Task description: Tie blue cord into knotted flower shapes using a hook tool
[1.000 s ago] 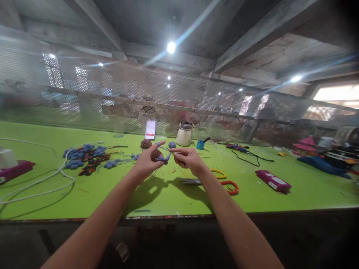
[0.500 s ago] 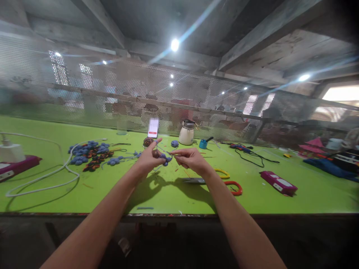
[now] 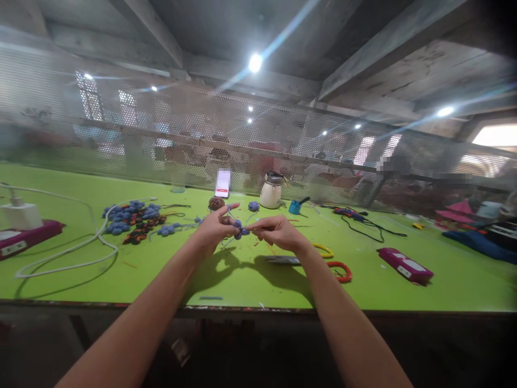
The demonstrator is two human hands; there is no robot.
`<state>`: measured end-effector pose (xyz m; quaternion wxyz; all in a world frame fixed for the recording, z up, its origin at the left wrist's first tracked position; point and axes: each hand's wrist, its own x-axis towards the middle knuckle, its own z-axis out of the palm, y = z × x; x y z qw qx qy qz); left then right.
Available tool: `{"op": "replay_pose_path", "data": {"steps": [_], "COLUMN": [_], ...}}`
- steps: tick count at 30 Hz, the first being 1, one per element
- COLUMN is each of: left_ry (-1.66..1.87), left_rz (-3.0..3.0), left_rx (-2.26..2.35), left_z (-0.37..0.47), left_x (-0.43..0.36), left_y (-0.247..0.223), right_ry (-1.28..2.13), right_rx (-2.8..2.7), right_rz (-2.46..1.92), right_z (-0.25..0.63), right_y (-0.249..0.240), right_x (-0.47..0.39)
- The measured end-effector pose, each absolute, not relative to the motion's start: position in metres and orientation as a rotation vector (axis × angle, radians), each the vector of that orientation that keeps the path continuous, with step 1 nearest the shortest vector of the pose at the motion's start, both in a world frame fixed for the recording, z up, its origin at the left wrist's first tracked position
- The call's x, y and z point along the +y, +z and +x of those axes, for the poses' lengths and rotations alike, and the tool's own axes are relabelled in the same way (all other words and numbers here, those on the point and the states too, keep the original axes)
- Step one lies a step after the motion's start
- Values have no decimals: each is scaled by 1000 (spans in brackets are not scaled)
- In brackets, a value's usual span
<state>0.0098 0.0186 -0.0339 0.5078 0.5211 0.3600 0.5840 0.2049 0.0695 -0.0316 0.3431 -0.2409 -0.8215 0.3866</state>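
My left hand (image 3: 216, 229) pinches a small blue-purple crocheted piece (image 3: 239, 230) between thumb and fingers, its index finger stretched out with yarn looped over it. The yarn runs towards a small blue-purple yarn ball (image 3: 253, 206) standing behind. Close on the right, my right hand (image 3: 277, 231) is closed in a pinch round a thin crochet hook, mostly covered by the fingers, with its tip at the piece. Both hands are held above the green table (image 3: 161, 280). Below the right wrist lie scissors (image 3: 339, 271) with one yellow and one red handle.
Blue and dark-orange crocheted flowers (image 3: 135, 218) lie left, beside a white cable (image 3: 115, 250) and a purple power strip (image 3: 32, 237). Behind are a brown yarn ball (image 3: 216, 203), a phone (image 3: 222, 183), a cream jug (image 3: 271, 193) and a blue pot (image 3: 295, 207). A second purple strip (image 3: 405, 265) lies right.
The right hand's fingertips have moved slightly, and the hook tip that showed beside the piece is now close against it. The yarn to the ball shows more clearly. The view has shifted slightly.
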Motion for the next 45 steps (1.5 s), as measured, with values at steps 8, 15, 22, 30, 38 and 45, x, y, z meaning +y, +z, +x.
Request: {"op": "replay_pose_path", "data": {"steps": [8, 15, 22, 30, 38, 45], "left_ry": [1402, 1383, 1387, 1402, 1365, 1266], "left_rz": [1246, 1296, 1390, 1542, 1596, 1638], "left_rx": [851, 892, 1011, 1083, 1159, 1169], "left_z": [8, 7, 8, 8, 8, 9], "left_x": [20, 22, 26, 29, 35, 40], "left_y": [-36, -38, -41, -47, -53, -57], "right_ry": [1027, 853, 648, 439, 348, 204], "right_rx": [-2171, -2266, -2377, -2458, -2511, -2651], "right_rz": [-606, -614, -651, -755, -799, -783], "right_z": [210, 211, 210, 206, 203, 198], "right_y": [-28, -31, -29, -29, -32, -35], "right_x": [67, 73, 71, 68, 66, 62]}}
